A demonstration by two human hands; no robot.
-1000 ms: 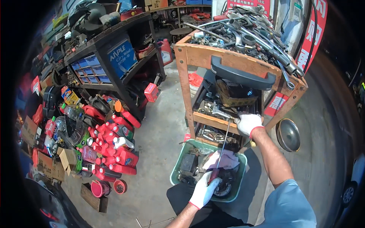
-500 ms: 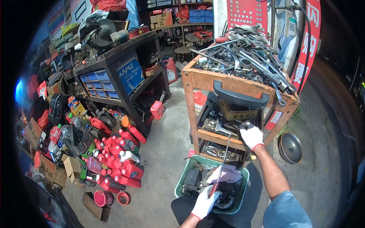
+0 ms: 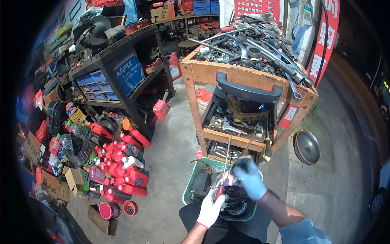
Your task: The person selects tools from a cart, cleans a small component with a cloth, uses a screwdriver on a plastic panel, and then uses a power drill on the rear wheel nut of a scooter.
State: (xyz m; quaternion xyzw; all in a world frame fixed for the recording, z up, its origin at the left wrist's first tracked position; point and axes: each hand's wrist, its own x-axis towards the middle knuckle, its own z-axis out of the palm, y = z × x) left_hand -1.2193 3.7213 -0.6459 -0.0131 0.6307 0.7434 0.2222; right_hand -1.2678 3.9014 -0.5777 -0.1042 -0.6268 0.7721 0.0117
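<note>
My left hand (image 3: 210,208), in a white glove, is closed round the red handle of a long screwdriver (image 3: 219,191). Its thin shaft points up toward the cart. My right hand (image 3: 248,175), gloved and blurred by motion, is over the right side of a green tub (image 3: 187,194). From its dark-stained fingers rises a second screwdriver (image 3: 251,137) with a thin shaft; most of its handle is hidden. Inside the tub lie a dark box-shaped part (image 3: 202,181) and other dark parts. A black-and-yellow screwdriver handle (image 3: 267,150) hangs at the cart's lower shelf.
An orange tool cart (image 3: 239,74) stands ahead, its top heaped with wrenches (image 3: 254,52). A round metal bowl (image 3: 307,147) lies on the ground at right. Several red bottles (image 3: 136,177) crowd the floor at left, before a dark workbench (image 3: 106,61).
My right hand has come back from the cart's shelf, down and left to the tub, with a screwdriver in it. My left hand still grips its screwdriver. The view has shifted slightly.
</note>
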